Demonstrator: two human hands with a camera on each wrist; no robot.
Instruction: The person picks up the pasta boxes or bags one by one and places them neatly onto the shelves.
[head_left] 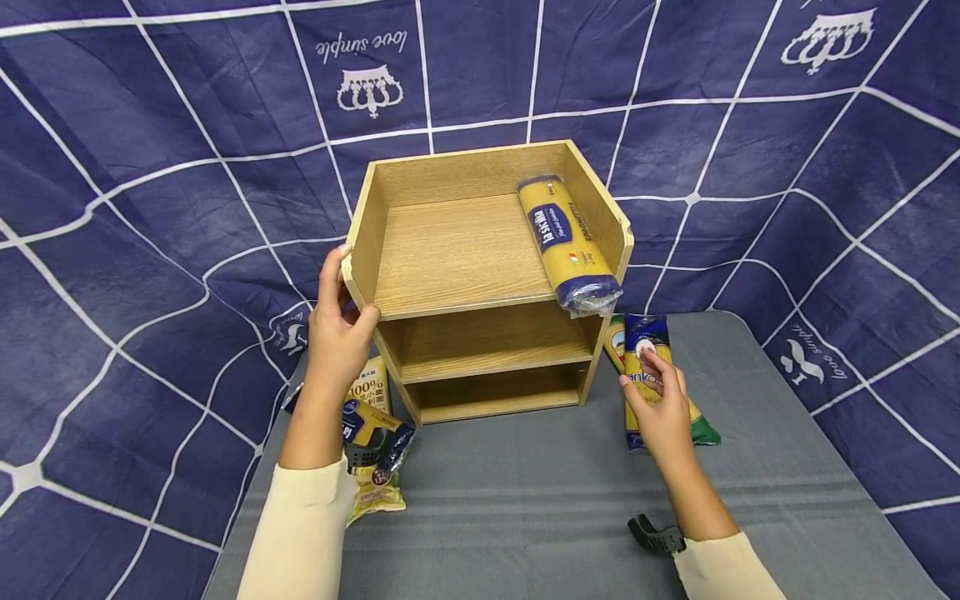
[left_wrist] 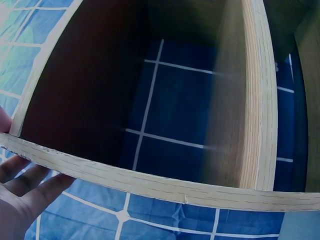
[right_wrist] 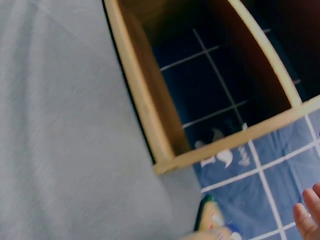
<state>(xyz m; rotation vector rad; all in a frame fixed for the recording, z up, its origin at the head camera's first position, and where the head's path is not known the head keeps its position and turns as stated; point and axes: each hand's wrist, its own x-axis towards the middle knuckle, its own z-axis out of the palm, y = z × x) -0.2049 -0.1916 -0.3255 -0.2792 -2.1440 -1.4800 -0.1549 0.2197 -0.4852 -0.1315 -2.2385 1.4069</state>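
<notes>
A three-tier wooden shelf (head_left: 457,250) stands against the back. My left hand (head_left: 337,337) grips the top edge of its left side panel, thumb on the near side; the left wrist view shows fingers (left_wrist: 37,185) along the shelf's edge (left_wrist: 150,182). On the top tier, at the right, lies a spaghetti pack (head_left: 566,242), its blue end jutting past the front edge. My right hand (head_left: 663,408) is over a blue-and-yellow pasta pack (head_left: 636,425) right of the shelf, fingers loosely bent; whether they touch it cannot be told. Nothing shows in its grasp.
Under the blue-and-yellow pack lies a green-ended pack (head_left: 705,431). Left of the shelf, another blue-ended spaghetti pack (head_left: 367,423) rests across a yellow-and-white pasta bag (head_left: 372,383). A grey cloth (head_left: 517,500) covers the table; blue checked fabric (head_left: 480,75) hangs behind and at both sides.
</notes>
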